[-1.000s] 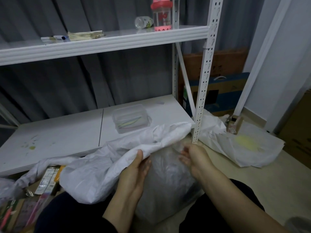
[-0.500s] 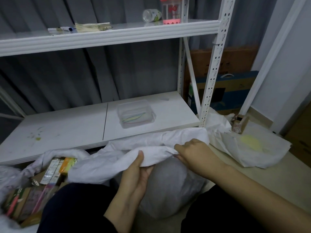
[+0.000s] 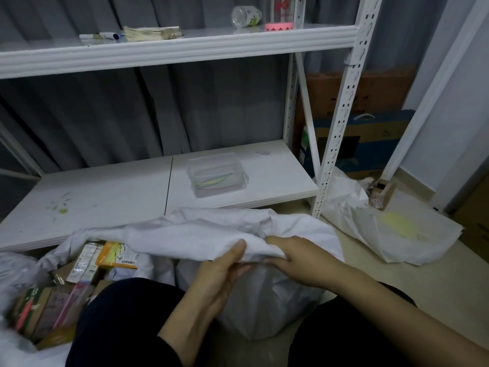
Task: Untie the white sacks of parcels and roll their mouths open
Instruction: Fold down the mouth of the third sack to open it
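A white sack (image 3: 201, 231) stands on the floor between my knees, its loose mouth folded down in a thick roll across the top. My left hand (image 3: 222, 271) grips the near edge of that fold, thumb on top. Just to its right, my right hand (image 3: 296, 255) holds the same fold with the fingers tucked under the cloth. Below the fold the sack's bulging grey body (image 3: 264, 300) shows. A second white sack (image 3: 23, 276) lies open at the left with several parcels (image 3: 79, 276) showing inside.
A white metal rack (image 3: 341, 109) stands right behind the sack, a clear plastic box (image 3: 215, 177) on its low shelf (image 3: 111, 192). A flattened white bag (image 3: 391, 229) lies on the floor at right, cardboard boxes (image 3: 365, 144) beyond it. My dark trouser legs flank the sack.
The sack's mouth has been folded down lower, off the shelf edge. Both hands came together on the fold. The view has tilted down and left, showing more of the parcels.
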